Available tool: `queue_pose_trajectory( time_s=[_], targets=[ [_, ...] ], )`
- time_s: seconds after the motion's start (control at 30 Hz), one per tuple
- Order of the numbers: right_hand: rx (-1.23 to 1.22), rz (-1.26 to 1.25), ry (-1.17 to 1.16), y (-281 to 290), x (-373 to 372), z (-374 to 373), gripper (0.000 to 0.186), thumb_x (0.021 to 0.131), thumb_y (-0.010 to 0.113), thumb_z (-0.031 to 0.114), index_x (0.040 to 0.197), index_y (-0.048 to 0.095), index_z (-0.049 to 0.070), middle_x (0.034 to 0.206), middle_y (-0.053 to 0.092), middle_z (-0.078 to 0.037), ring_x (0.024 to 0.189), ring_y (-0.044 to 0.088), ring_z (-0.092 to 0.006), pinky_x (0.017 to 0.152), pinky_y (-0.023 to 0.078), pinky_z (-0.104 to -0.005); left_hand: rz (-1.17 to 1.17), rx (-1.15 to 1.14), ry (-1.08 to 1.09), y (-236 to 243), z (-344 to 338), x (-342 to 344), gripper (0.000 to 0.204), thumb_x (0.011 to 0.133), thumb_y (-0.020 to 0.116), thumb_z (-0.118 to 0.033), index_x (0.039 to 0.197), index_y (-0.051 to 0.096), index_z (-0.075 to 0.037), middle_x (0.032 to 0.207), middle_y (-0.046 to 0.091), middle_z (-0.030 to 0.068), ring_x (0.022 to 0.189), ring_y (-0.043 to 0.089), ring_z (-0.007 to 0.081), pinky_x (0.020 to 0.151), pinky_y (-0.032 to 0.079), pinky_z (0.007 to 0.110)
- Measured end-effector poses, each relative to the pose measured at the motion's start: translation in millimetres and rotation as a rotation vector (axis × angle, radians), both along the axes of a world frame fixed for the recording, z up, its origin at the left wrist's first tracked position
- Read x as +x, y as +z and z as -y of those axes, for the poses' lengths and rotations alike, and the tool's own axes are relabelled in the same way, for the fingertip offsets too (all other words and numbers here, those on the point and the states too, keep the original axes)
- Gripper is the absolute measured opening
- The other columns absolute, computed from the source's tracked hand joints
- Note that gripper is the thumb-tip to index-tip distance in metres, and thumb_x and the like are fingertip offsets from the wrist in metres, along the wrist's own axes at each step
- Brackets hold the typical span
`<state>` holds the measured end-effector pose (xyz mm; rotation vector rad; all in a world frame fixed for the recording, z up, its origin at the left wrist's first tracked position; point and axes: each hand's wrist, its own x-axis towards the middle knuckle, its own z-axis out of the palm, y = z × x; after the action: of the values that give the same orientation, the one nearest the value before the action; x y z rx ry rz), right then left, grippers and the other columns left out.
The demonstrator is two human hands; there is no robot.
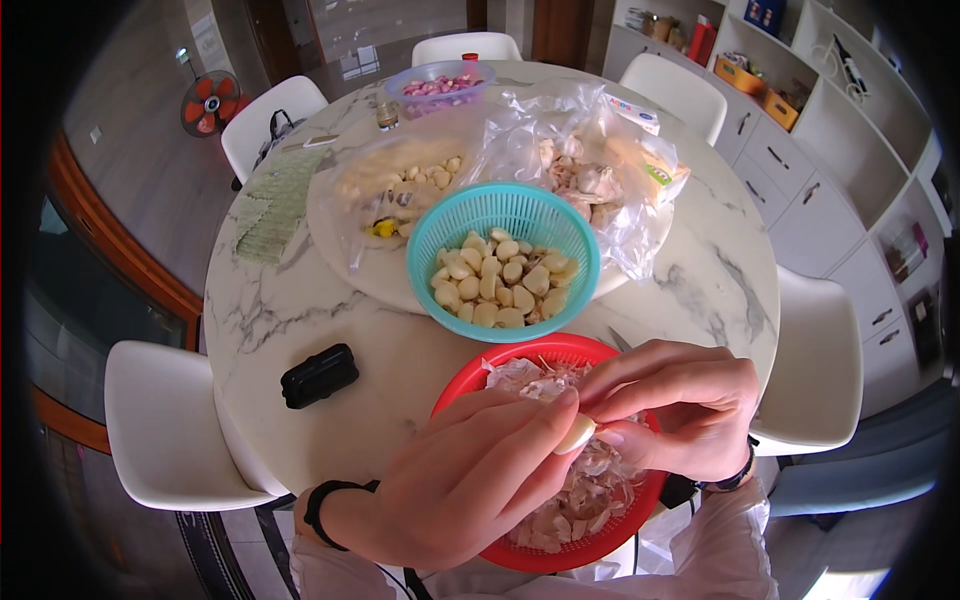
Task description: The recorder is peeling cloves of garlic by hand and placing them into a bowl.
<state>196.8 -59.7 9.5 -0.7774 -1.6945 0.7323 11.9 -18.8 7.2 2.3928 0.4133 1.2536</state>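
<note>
A pale garlic clove [575, 435] is pinched between the thumb and fingers of my left hand [470, 465]. My right hand [690, 400] is closed too, its thumb and fingertips gripping the clove's near end. Both hands are over a red basket [655, 500], which holds a heap of papery garlic skins [580, 515]. Just beyond it stands a turquoise basket [422, 240] with many peeled garlic cloves [495, 280] in it. A blade-like metal tip [619, 339] shows beside the red rim; the rest is hidden behind my right hand.
On the round marble table [270, 340], a black case [320, 376] lies left. Farther back are a bag of garlic bulbs [585, 185], a bag of cloves [425, 178], a bowl of small purple bulbs [440, 88] and a green cloth [275, 205]. White chairs [170, 430] surround the table.
</note>
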Motion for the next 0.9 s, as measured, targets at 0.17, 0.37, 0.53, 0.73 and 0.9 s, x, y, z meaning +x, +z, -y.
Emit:
queue_pose_trajectory(
  time_s=[0.17,0.37,0.53,0.73,0.9],
  targets=[
    [-0.007,-0.028,0.000,-2,-1,1,0.021,0.066,0.064,-0.012,0.087,0.062,-0.005,0.092,0.061,-0.015,0.082,0.061,-0.0211,0.069,0.050,-0.0290,0.010,0.027,0.018,-4,1,1,0.042,0.061,0.073,0.003,0.099,0.057,0.001,0.085,0.061,0.0108,0.074,0.061,0.0233,0.063,0.051,0.029],
    [-0.018,-0.048,-0.036,-6,-4,1,0.020,0.065,0.062,-0.013,0.084,0.060,-0.006,0.090,0.061,-0.014,0.082,0.061,-0.0203,0.068,0.051,-0.0280,-0.020,0.076,0.030,-6,-1,1,0.041,0.061,0.073,0.003,0.099,0.057,0.001,0.086,0.061,0.0103,0.074,0.061,0.0233,0.063,0.051,0.029],
    [-0.184,-0.156,-0.003,-3,-2,4,0.017,0.067,0.059,-0.013,0.083,0.058,-0.006,0.091,0.060,-0.014,0.087,0.059,-0.0176,0.075,0.052,-0.0276,-0.046,-0.082,-0.032,0,-1,2,0.041,0.064,0.070,0.002,0.102,0.057,0.004,0.087,0.061,0.0125,0.074,0.062,0.0210,0.063,0.050,0.027],
    [-0.325,-0.304,0.096,-4,0,3,0.017,0.070,0.055,-0.014,0.084,0.056,-0.006,0.094,0.058,-0.013,0.090,0.058,-0.0178,0.082,0.049,-0.0297,-0.077,-0.220,-0.081,4,-1,-2,0.036,0.069,0.063,0.002,0.104,0.055,0.006,0.086,0.062,0.0138,0.075,0.062,0.0191,0.066,0.048,0.025],
    [-0.420,-0.372,0.142,3,-1,4,0.024,0.072,0.055,-0.014,0.094,0.056,-0.006,0.099,0.057,-0.014,0.092,0.058,-0.0179,0.085,0.048,-0.0308,-0.071,-0.284,-0.089,5,-3,-2,0.036,0.072,0.058,-0.001,0.106,0.053,0.006,0.084,0.062,0.0134,0.072,0.061,0.0185,0.067,0.046,0.026]
  ],
)
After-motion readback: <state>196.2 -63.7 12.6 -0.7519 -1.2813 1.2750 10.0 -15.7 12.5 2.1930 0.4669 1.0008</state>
